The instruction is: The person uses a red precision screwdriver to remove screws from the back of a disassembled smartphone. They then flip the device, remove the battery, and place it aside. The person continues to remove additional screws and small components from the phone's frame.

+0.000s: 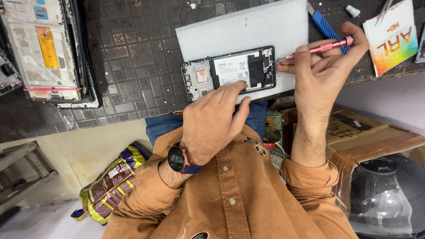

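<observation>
An opened smartphone (208,74) with its back cover off lies on a white foam pad (248,26) on the dark workbench; its white-labelled battery and circuit parts show. My left hand (212,121), with a dark watch on the wrist, presses its fingertips on the phone's near edge. My right hand (321,66) grips a pink precision screwdriver (325,47), its tip touching the phone's right end.
A disassembled display frame (46,48) lies at the bench's left. A blue-handled tool (325,25) and a colourful booklet (392,35) sit at the right. Below the bench are a cardboard box (367,137), a dark helmet (389,194) and a yellow-purple bag (110,181).
</observation>
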